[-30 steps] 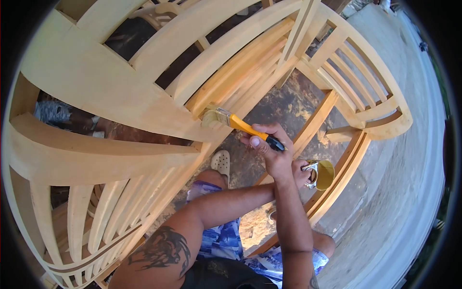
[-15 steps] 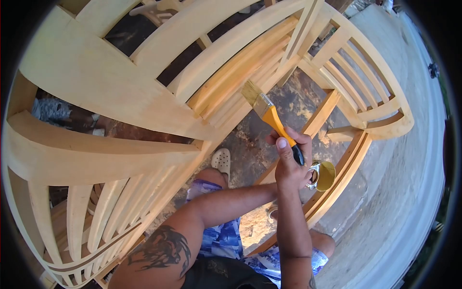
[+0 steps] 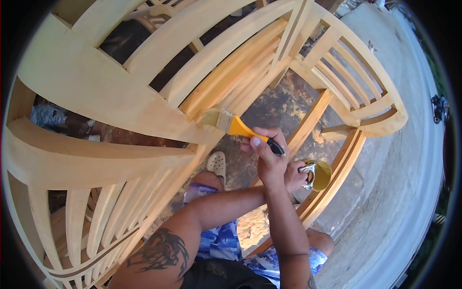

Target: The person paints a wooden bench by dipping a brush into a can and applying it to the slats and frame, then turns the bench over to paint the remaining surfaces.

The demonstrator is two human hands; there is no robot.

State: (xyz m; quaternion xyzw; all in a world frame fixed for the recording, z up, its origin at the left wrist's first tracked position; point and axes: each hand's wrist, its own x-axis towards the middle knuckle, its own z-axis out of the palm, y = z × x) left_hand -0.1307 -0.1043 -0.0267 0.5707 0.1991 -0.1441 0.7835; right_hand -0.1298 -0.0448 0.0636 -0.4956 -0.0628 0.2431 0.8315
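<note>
In my right hand (image 3: 270,156) is a paintbrush (image 3: 240,127), fingers wrapped round its yellow and black handle. Its pale bristles rest at the wooden frame (image 3: 159,113), right by the lower end of a yellowish slat (image 3: 236,70). My left arm passes beneath the right forearm. Beyond the crossing, my left hand (image 3: 295,177) grips a shiny metal mug (image 3: 321,175) by its handle; the mug's inside looks yellow. Part of the left hand is hidden behind the right wrist.
Curved, slatted pale wood surrounds me, with an end panel (image 3: 358,77) at the upper right and a lower rail (image 3: 337,176) beside the mug. A foot in a light clog (image 3: 216,164) stands on the stained floor. Grey concrete (image 3: 385,192) stretches along the right.
My right hand has moved left and slightly down, bringing the brush from over the floor gap to the frame. My left hand and the mug have shifted slightly left.
</note>
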